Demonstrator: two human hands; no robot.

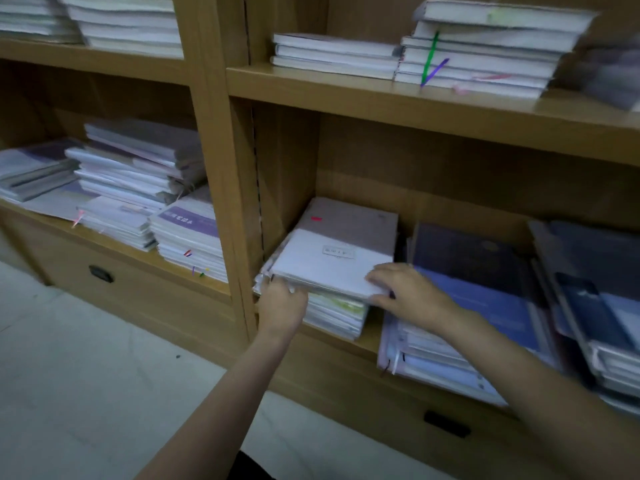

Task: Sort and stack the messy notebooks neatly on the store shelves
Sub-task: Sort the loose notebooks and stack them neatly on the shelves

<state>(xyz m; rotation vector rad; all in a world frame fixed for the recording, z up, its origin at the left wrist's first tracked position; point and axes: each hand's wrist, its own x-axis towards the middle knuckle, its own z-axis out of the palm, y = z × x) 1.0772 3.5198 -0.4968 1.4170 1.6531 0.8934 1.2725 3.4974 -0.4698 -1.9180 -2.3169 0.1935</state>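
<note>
A grey-and-white notebook (pixel 339 251) lies on top of a pile of notebooks (pixel 336 315) at the left end of the lower right shelf. My left hand (pixel 282 301) grips the pile's front left corner, fingers curled over the notebook's edge. My right hand (pixel 405 292) holds the same notebook at its front right corner, thumb underneath and fingers on top. The notebook sits slightly askew on the pile.
Dark blue notebooks (pixel 485 282) are stacked to the right, and more (pixel 595 306) at the far right. White stacks (pixel 478 53) fill the shelf above. A messy heap (pixel 131 188) occupies the left bay. Drawers with black handles (pixel 101 274) sit below; pale floor lies in front.
</note>
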